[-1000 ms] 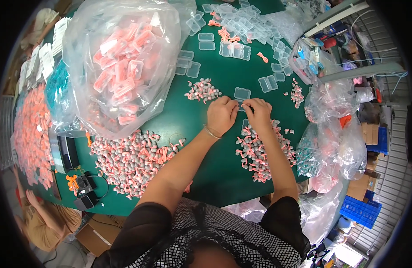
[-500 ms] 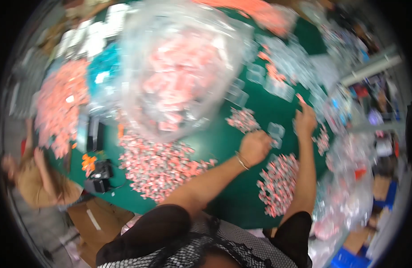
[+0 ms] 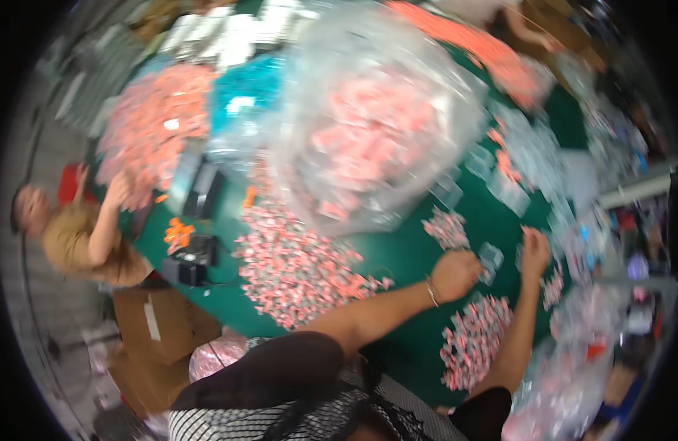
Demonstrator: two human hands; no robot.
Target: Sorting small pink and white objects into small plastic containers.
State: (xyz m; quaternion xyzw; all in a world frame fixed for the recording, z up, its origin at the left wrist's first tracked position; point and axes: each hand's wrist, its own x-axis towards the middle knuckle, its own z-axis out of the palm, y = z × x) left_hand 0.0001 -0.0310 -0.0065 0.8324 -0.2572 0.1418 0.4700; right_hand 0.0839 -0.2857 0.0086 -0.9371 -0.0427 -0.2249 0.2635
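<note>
My left hand [image 3: 456, 275] is closed over the green table, a bracelet at its wrist. Whatever is in its fingers is hidden. Just right of it lies a small clear plastic tray [image 3: 491, 263]. My right hand [image 3: 536, 255] is on the far side of that tray, fingers pinched, a small pink-orange piece [image 3: 528, 231] showing at the tips. Small pink-and-grey pieces [image 3: 448, 228] form a little heap beyond my left hand. A larger heap of such pieces [image 3: 475, 342] lies between my forearms. Motion blurs the details.
A big clear bag of pink pieces [image 3: 376, 125] stands mid-table, with a wide heap of pink-and-grey pieces [image 3: 295, 268] before it. Clear plastic trays [image 3: 534, 151] pile up at the far right. Black boxes [image 3: 196, 261] sit left; another person [image 3: 85, 242] works beyond them.
The view has shifted, so the table contents appear further right and lower. My right hand has drawn back closer to the tray. At the left, the other person's hand has risen.
</note>
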